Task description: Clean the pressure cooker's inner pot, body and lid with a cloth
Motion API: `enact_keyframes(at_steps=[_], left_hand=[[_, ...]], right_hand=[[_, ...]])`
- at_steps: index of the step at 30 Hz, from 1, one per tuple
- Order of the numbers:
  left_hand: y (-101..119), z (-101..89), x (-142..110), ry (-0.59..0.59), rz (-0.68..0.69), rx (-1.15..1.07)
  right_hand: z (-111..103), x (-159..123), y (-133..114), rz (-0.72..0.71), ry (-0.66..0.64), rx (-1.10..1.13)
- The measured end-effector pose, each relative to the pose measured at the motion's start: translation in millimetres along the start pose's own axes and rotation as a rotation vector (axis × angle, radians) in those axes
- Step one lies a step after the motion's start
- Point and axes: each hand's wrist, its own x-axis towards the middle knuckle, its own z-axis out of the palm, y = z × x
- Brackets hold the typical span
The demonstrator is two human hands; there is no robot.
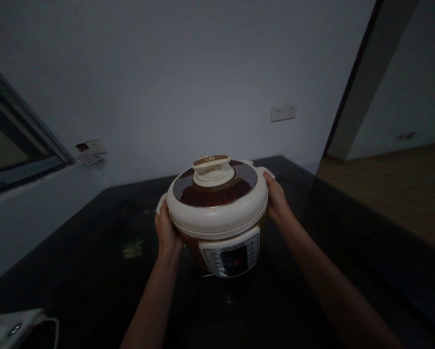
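A cream and dark-red electric pressure cooker [217, 213] stands on a black countertop [94, 271], its control panel facing me and its lid with a cream knob on top. My left hand [166, 231] grips the cooker's left side handle, fingers wrapped around it. On the opposite side, my right hand [276, 198] clasps the right side handle. Both forearms reach in from the bottom edge.
A white appliance [17, 328] shows at the bottom left corner. A yellowish scrap [133, 248] lies on the counter left of the cooker. Wall sockets [283, 112] sit on the back wall, more sockets [91, 151] at left by a window [10, 140]. The counter's right edge drops to a wooden floor [395, 194].
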Motion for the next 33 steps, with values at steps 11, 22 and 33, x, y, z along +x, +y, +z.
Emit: enact_keyframes(at_steps=[11,22,33], left_hand=[[1.3,1.4,0.1,-0.002,-0.022,-0.027],[1.1,1.8,2.8,-0.003,-0.029,-0.023],[1.0,3.1,3.5,-0.007,-0.057,-0.033]], right_hand=[[4.5,-7.0,-5.6,0.007,0.026,0.027],[5.6,-7.8,-4.9,0.02,0.045,0.034],[4.8,-7.3,-4.1,0.017,0.058,0.025]])
